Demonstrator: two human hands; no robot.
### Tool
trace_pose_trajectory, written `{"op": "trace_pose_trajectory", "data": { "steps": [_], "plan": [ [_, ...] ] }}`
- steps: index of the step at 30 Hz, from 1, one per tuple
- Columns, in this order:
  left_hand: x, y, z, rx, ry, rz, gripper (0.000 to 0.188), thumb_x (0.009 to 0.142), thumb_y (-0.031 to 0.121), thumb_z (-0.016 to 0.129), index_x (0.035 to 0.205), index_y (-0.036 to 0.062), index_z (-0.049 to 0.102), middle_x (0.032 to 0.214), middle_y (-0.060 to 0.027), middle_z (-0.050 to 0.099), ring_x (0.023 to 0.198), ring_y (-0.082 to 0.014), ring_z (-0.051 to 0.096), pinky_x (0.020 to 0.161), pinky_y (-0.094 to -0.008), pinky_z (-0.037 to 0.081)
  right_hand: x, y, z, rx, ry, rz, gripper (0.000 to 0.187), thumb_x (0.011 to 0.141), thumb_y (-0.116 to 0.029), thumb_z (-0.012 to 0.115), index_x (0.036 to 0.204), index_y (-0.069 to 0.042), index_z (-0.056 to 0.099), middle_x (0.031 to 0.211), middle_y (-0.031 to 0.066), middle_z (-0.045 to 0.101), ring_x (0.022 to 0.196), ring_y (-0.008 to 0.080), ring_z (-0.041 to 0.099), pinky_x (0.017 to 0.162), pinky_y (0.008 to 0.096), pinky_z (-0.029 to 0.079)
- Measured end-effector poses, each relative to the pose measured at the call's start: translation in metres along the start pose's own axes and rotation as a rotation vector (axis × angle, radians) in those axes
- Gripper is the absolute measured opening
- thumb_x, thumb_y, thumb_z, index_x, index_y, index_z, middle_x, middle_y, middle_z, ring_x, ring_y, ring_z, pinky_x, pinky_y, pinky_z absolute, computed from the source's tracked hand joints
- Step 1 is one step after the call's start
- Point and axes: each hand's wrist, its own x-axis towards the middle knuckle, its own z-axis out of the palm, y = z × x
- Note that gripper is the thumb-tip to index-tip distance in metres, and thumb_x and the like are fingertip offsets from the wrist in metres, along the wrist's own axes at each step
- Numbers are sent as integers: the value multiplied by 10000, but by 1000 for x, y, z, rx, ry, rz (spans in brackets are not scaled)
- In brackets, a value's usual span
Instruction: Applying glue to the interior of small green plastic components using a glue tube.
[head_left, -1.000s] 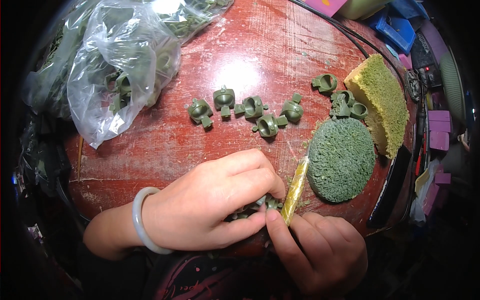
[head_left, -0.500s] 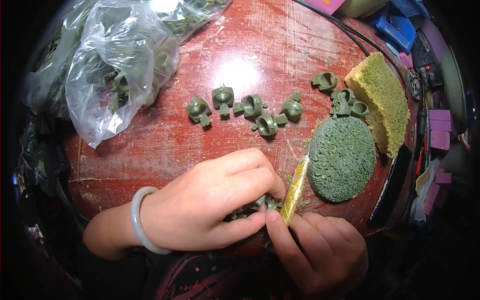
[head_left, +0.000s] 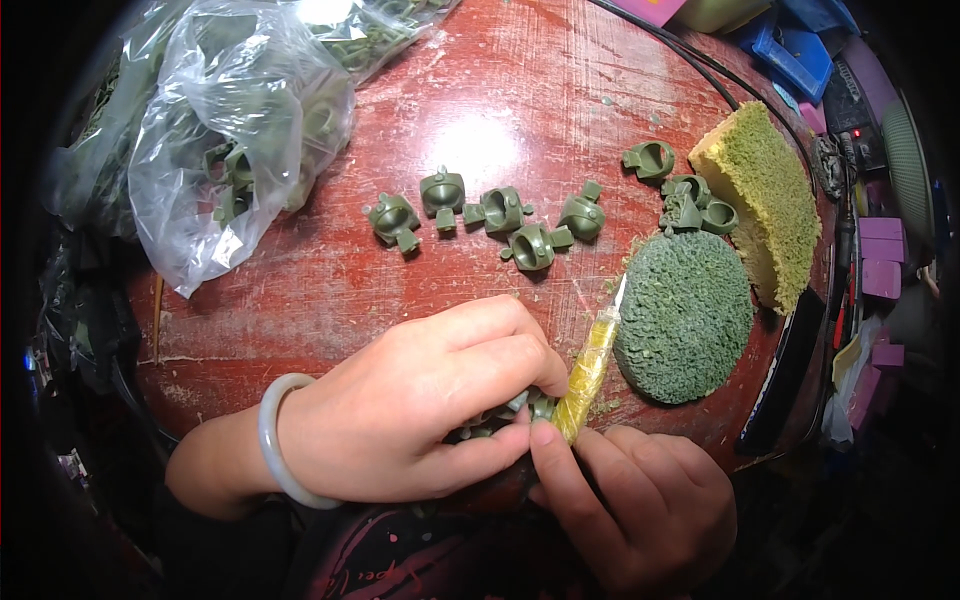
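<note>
My left hand [head_left: 430,390], with a pale bangle on its wrist, is closed over small olive-green moulded plastic parts [head_left: 485,425], mostly hidden under the palm and fingers. My right hand [head_left: 640,500] grips the low end of a craft knife [head_left: 590,380], its handle wrapped in yellow tape. The knife's thin pale blade points away from me, beside a round green textured sponge-like pad [head_left: 685,320]. My right thumb and fingertip touch the small green part [head_left: 543,406] at the left hand's fingertips. Beyond the hands, several loose olive-green hollow parts [head_left: 532,246] lie in a loose group.
Clear plastic bags of green parts [head_left: 240,130] fill the far left of the worn red tabletop [head_left: 400,290]. More green parts [head_left: 690,205] sit behind the pad, next to a yellow-green sponge block [head_left: 765,200]. Black cables [head_left: 690,60], a blue tray [head_left: 790,60] and pink blocks [head_left: 880,260] line the right.
The knife has shifted slightly, and more of its blade now shows beside the round pad. Both hands stay nearly where they were.
</note>
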Motion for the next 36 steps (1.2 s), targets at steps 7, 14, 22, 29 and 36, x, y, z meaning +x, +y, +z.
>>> {"op": "trace_pose_trajectory", "data": {
  "steps": [7, 14, 22, 29, 36],
  "plan": [
    [-3, -3, 2, -1, 5, 1, 291, 868, 22, 789, 1145, -29, 713, 1074, -168, 686, 964, -316, 701, 849, -378, 574, 19, -9, -15, 69, -134, 84, 313, 984, -168, 697, 1255, -18, 744, 996, 106, 725, 851, 223, 718, 746, 323, 557],
    [-2, -3, 1, -15, -3, 13, 292, 885, 57, 777, 1153, -34, 707, 1086, -175, 686, 984, -332, 700, 881, -395, 569, 29, -1, -23, 174, -264, 110, 361, 897, -135, 701, 1210, 43, 730, 862, 77, 653, 793, 181, 708, 654, 270, 556],
    [-2, -3, -1, -14, 5, 46, 272, 879, 31, 783, 1129, -40, 704, 1066, -176, 690, 970, -334, 699, 862, -396, 572, 28, 2, -15, 190, -232, 132, 365, 908, -176, 727, 1207, 33, 733, 898, 75, 676, 758, 187, 674, 635, 305, 504],
    [-2, -4, -9, -19, 13, 10, 266, 873, 44, 821, 1109, -17, 714, 1041, -141, 701, 911, -291, 702, 805, -371, 574, 26, 6, -13, 174, -152, 66, 319, 859, -123, 691, 1131, 42, 720, 787, 18, 530, 685, 146, 572, 603, 280, 449],
    [-6, -2, -10, 59, -34, 20, 302, 890, 92, 824, 1149, -3, 701, 1062, -129, 679, 976, -298, 689, 868, -378, 564, 24, 5, -9, 200, -263, -6, 232, 857, -148, 671, 1046, -15, 682, 764, 13, 481, 692, 147, 555, 625, 288, 420]
  ]
}}
